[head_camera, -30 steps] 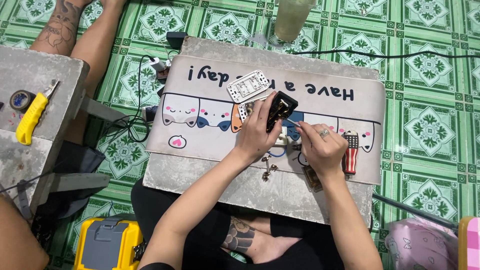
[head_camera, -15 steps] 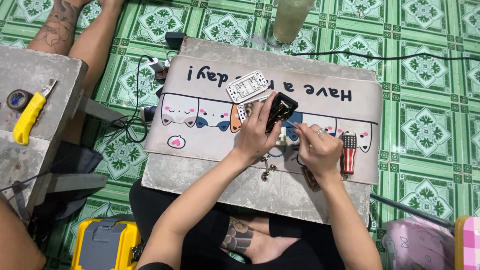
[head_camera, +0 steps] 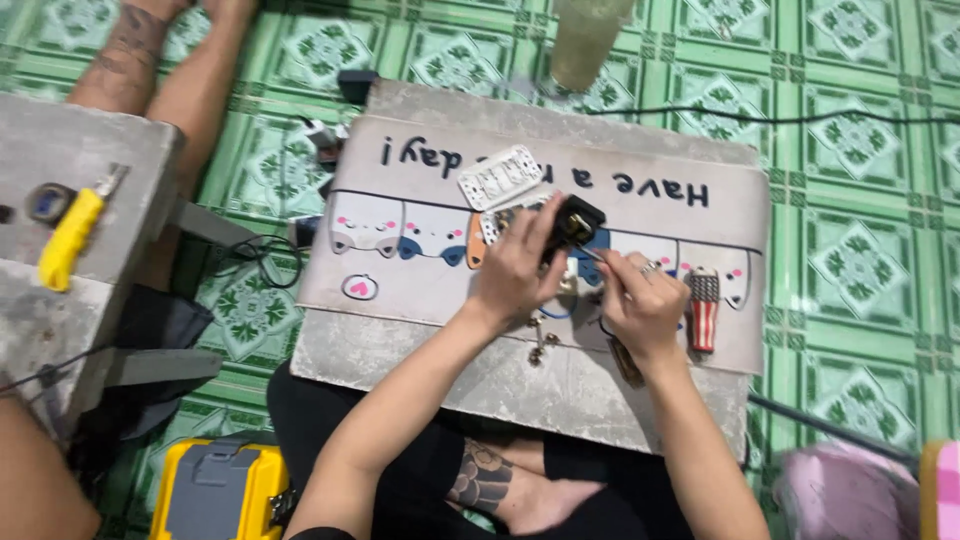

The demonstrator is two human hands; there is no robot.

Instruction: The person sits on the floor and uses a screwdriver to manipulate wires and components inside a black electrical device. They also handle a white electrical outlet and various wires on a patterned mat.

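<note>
**Holding a small black part over a printed mat**

Working left to right across the head view:

1. A grey concrete block (head_camera: 90,250) stands at the far left. A yellow-handled tool (head_camera: 72,235) lies on its top, with a small round dark object (head_camera: 46,202) just beside it.
2. A yellow and grey case (head_camera: 222,490) sits on the green tiled floor (head_camera: 860,260) at the lower left.
3. A printed mat (head_camera: 420,250) with cartoon figures covers a grey slab (head_camera: 400,360) at centre. A white rectangular plate (head_camera: 500,177) lies on the mat near its upper middle.
4. The left hand (head_camera: 515,270) is clamped on a small black part (head_camera: 572,222), fingers wrapped around its lower side. The part is held just above the mat, at its centre.
5. The right hand (head_camera: 640,305) is closed on a thin metal tool (head_camera: 592,254), whose tip meets the black part. The two hands are close together, almost touching.
6. A red-and-white striped object (head_camera: 703,312) lies on the mat just right of the right hand.
</note>
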